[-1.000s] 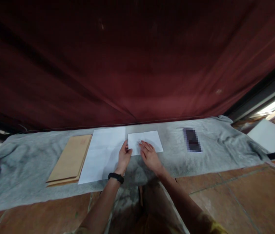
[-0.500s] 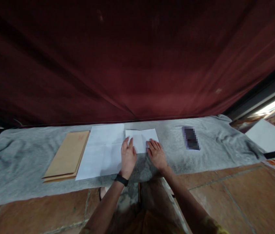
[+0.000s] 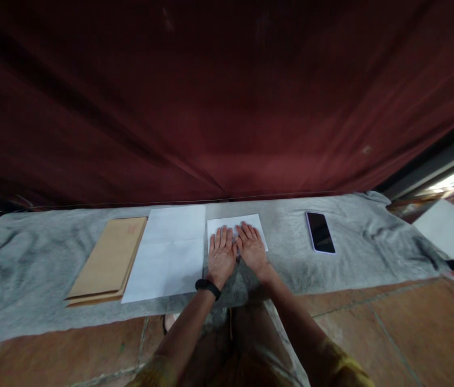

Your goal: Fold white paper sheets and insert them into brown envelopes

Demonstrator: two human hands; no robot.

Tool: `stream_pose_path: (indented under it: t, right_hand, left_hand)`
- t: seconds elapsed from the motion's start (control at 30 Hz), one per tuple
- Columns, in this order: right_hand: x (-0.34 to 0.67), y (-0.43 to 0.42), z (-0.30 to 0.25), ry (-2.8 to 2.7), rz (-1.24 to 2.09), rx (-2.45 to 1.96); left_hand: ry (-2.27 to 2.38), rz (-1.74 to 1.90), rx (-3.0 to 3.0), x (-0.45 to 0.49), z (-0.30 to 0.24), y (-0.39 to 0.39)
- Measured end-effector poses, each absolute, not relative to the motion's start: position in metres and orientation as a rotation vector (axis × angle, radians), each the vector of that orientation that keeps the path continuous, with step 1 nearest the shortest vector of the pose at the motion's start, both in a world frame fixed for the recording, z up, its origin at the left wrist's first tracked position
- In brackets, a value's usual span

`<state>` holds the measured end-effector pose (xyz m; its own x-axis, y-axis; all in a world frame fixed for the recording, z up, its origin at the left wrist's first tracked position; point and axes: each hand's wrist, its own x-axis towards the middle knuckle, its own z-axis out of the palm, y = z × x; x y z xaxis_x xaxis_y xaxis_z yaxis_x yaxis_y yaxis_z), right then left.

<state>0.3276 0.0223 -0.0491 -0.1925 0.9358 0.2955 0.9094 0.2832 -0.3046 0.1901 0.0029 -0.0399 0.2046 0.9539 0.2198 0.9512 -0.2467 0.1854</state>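
A folded white sheet of paper (image 3: 230, 221) lies on the grey cloth in front of me. My left hand (image 3: 222, 255), with a black band at the wrist, rests flat on its left part, fingers stretched forward. Close beside it, my right hand (image 3: 251, 248) presses flat on the right part with fingers extended. The two hands nearly meet at the thumbs and cover much of the sheet's middle and near edge. Just left of it is a larger stack of white paper (image 3: 170, 252) with faint crease lines.
Brown envelopes (image 3: 108, 258) lie in a stack left of the white paper. A phone (image 3: 321, 233) lies to the right on the grey cloth (image 3: 283, 269). A dark red curtain (image 3: 227, 107) hangs behind. Tiled floor (image 3: 372, 322) shows below the near edge.
My hands have moved inward, closer together, and flattened on the folded sheet. My left hand has shifted right and its fingers have straightened.
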Motion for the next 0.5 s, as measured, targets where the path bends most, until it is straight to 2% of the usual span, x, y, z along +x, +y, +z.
stream_pose_path:
  t: [0.5]
  right_hand:
    - [0.389,0.004,-0.060,-2.045,-0.040,-1.864]
  left_hand:
    - [2.020,0.616,2.269,0.178,-0.048,-0.016]
